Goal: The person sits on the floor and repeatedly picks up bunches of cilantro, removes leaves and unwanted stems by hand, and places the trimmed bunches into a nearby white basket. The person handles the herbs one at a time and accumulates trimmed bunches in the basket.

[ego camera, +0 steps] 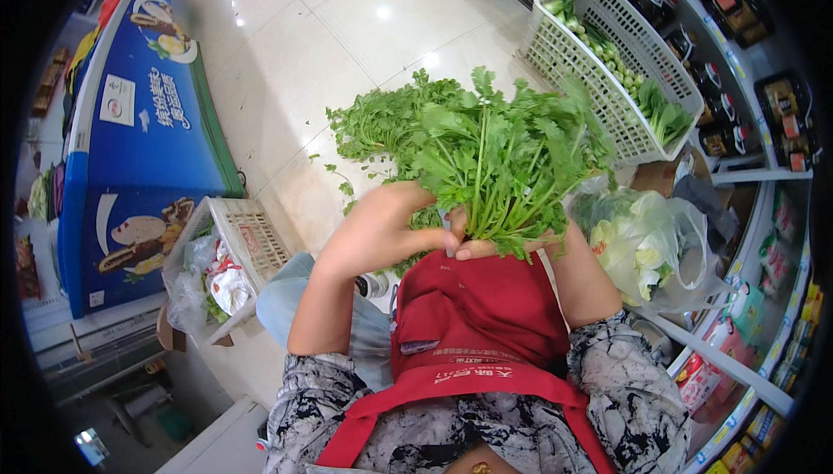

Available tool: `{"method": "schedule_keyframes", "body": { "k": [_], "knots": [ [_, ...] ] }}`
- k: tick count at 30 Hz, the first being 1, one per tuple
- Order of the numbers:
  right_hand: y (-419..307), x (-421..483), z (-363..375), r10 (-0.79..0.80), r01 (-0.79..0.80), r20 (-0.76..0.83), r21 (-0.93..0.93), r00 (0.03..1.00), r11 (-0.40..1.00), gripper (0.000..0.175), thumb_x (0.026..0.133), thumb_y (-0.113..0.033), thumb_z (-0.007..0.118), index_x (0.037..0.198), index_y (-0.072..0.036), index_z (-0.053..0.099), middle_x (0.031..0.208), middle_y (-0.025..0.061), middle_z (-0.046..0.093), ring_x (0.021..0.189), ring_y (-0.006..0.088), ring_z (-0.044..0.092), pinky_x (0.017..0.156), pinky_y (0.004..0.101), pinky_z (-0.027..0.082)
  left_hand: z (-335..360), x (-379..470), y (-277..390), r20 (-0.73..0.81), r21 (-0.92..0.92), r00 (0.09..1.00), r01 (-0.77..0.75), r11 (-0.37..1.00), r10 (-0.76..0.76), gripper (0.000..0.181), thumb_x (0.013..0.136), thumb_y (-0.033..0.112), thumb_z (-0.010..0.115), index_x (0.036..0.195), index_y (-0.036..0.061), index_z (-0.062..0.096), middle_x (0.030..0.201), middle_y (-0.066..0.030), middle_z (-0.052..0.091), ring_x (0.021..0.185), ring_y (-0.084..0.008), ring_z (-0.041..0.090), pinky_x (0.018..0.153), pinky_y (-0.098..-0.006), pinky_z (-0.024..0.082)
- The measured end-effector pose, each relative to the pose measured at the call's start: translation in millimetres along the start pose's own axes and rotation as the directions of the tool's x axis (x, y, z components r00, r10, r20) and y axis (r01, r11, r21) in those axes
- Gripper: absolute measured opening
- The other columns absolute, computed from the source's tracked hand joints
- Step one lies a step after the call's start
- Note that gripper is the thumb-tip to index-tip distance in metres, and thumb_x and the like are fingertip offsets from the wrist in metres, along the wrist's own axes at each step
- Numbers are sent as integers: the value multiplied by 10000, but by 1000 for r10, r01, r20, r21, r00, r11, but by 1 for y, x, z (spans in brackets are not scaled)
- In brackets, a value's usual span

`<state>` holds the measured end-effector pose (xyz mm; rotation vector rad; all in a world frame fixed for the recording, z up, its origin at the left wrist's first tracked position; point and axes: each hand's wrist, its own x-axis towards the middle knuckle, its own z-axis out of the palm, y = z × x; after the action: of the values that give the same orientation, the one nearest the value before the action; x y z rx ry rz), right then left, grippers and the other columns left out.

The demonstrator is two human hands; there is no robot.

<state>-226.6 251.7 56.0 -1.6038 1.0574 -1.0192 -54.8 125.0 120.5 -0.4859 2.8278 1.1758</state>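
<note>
A large bunch of leafy green herbs [504, 162], its stems toward me, is held above my red apron [478, 298]. My right hand [498, 246] lies under the stems with its fingers closed on them. At the stem ends, my left hand [390, 223] has its thumb and fingertips against the right hand's fingers; a small bluish strip shows between them, and whether the left hand grips it cannot be told. More leafy herbs [384, 116] lie in a heap on the tiled floor beyond, partly hidden by the bunch.
At the upper right stands a white plastic basket [559, 58] of green vegetables. Nearer are a clear bag of leafy scraps [641, 240] and bottle shelves [735, 25]. A white crate [254, 233] with plastic bags stands at left, beside a blue freezer [150, 129].
</note>
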Motion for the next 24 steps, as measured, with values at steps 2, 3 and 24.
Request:
{"method": "schedule_keyframes", "body": {
  "k": [2, 3, 24],
  "knots": [
    [-10, -4, -3, 72, -72, 2, 78, 997, 994, 210, 786, -244, 648, 836, -45, 602, 752, 30, 595, 695, 135, 543, 644, 277, 455, 0, -9, 12, -388, -89, 921, -71, 993, 31, 287, 662, 192, 705, 841, -9, 608, 798, -134, 609, 720, -295, 572, 639, -341, 456],
    [-14, -6, -3, 110, -112, 26, 108, 994, 988, 210, 783, -245, 652, 825, -45, 603, 741, 31, 593, 688, 133, 542, 636, 274, 454, -1, -13, 18, -556, -121, 831, -115, 986, 28, 235, 652, 115, 708, 833, -1, 613, 805, -123, 612, 718, -285, 573, 634, -338, 457],
    [-78, -11, 70, 176, -179, 63, 38, 982, 983, 146, 762, -159, 682, 809, -58, 588, 746, 24, 591, 689, 129, 542, 626, 277, 460, 31, -104, 57, -588, 755, 521, 80, 651, 618, 216, 570, 56, 661, 765, 130, 607, 727, 44, 555, 673, -150, 492, 621, -278, 336]
  ]
}}
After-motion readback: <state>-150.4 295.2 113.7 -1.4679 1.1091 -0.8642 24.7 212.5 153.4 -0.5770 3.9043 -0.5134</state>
